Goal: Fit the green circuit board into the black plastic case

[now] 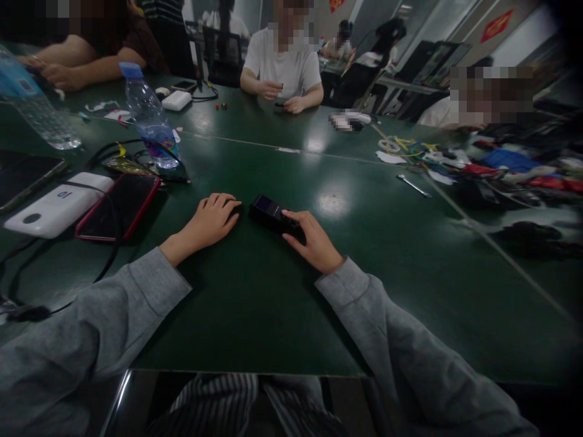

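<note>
In front of me on the green table (pixel 237 291), a black handheld device (pixel 268 209) with a small screen and buttons lies at a slant. The fingers and thumb of my right hand (pixel 316 240) close around its near right end. To the left of the device, my left hand (pixel 209 218) rests low over the table with its fingers bent. Something small and dark (pixel 235 210) shows between its thumb and fingertips; its kind is not clear. A short gap separates that hand from the device's far left end.
At left are a red-edged phone (pixel 121 206), a white power bank (pixel 54 206), cables and two water bottles, one (pixel 152 121) upright. A wrench (pixel 413 186) lies at right, near a heap of cloth and cords (pixel 514 164). Across the table sits a person in white (pixel 282 67).
</note>
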`<state>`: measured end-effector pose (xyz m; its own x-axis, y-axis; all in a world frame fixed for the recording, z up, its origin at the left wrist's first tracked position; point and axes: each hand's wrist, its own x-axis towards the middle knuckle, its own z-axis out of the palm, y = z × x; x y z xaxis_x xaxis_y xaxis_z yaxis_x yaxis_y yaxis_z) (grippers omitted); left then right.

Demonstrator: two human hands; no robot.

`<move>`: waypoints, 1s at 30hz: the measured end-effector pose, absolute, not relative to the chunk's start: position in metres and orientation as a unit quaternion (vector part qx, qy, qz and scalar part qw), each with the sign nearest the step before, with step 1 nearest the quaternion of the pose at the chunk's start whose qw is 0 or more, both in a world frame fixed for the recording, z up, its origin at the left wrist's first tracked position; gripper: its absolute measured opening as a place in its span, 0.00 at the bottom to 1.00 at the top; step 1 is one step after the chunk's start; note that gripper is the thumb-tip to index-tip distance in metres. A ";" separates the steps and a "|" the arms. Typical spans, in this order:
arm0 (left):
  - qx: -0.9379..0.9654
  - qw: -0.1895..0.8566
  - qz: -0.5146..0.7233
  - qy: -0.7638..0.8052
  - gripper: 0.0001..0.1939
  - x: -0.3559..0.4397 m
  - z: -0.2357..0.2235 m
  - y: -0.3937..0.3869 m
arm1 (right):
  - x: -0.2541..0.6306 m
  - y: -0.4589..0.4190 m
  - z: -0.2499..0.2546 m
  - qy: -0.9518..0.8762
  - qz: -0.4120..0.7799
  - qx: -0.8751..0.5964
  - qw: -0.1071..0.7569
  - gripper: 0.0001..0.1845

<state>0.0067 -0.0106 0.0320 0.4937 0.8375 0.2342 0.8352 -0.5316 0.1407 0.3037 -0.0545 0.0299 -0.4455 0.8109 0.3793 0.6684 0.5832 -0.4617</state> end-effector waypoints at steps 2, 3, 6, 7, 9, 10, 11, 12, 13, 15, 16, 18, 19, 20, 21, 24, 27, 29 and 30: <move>0.865 0.003 0.134 0.484 0.23 0.007 0.033 -0.011 | 0.304 -0.055 0.030 -0.841 0.124 -0.438 0.292 0.29; 0.865 0.002 0.133 0.484 0.23 0.007 0.033 -0.011 | 0.304 -0.055 0.030 -0.841 0.124 -0.437 0.293 0.29; 0.864 0.002 0.134 0.486 0.23 0.007 0.032 -0.010 | 0.303 -0.055 0.031 -0.842 0.124 -0.434 0.296 0.28; 0.864 0.002 0.135 0.485 0.23 0.007 0.032 -0.010 | 0.302 -0.055 0.032 -0.842 0.124 -0.434 0.296 0.28; 0.864 0.004 0.138 0.484 0.23 0.006 0.031 -0.010 | 0.302 -0.055 0.033 -0.841 0.123 -0.435 0.296 0.28; 0.864 0.005 0.139 0.483 0.23 0.006 0.031 -0.010 | 0.302 -0.056 0.033 -0.841 0.123 -0.435 0.297 0.28; 0.864 0.005 0.140 0.483 0.23 0.006 0.031 -0.010 | 0.302 -0.056 0.033 -0.842 0.122 -0.434 0.297 0.29; 0.864 0.005 0.140 0.483 0.23 0.006 0.031 -0.010 | 0.302 -0.056 0.033 -0.842 0.121 -0.434 0.297 0.29; 0.865 0.005 0.140 0.482 0.23 0.006 0.031 -0.010 | 0.302 -0.056 0.033 -0.842 0.120 -0.433 0.297 0.29; 0.865 0.008 0.140 0.482 0.23 0.006 0.031 -0.010 | 0.303 -0.055 0.032 -0.843 0.121 -0.433 0.294 0.29; 0.865 0.009 0.140 0.482 0.23 0.006 0.031 -0.010 | 0.303 -0.055 0.031 -0.844 0.122 -0.434 0.292 0.29; 0.864 0.011 0.140 0.483 0.23 0.006 0.031 -0.010 | 0.303 -0.055 0.031 -0.842 0.123 -0.436 0.291 0.29; 0.864 0.011 0.140 0.484 0.23 0.006 0.031 -0.010 | 0.303 -0.054 0.030 -0.842 0.123 -0.437 0.291 0.29; 0.863 0.010 0.140 0.485 0.23 0.006 0.031 -0.010 | 0.303 -0.054 0.030 -0.842 0.123 -0.436 0.292 0.29; 0.863 0.008 0.140 0.486 0.22 0.007 0.031 -0.010 | 0.303 -0.054 0.030 -0.843 0.122 -0.435 0.293 0.29; 0.863 0.001 0.140 0.486 0.22 0.007 0.030 -0.010 | 0.303 -0.054 0.030 -0.845 0.121 -0.431 0.294 0.29; 0.863 -0.003 0.139 0.486 0.22 0.007 0.030 -0.010 | 0.303 -0.054 0.030 -0.845 0.123 -0.432 0.291 0.29; 0.862 -0.001 0.137 0.488 0.22 0.007 0.031 -0.010 | 0.303 -0.054 0.031 -0.844 0.125 -0.433 0.290 0.29; 0.862 0.001 0.136 0.488 0.22 0.007 0.032 -0.010 | 0.303 -0.054 0.031 -0.843 0.126 -0.434 0.290 0.29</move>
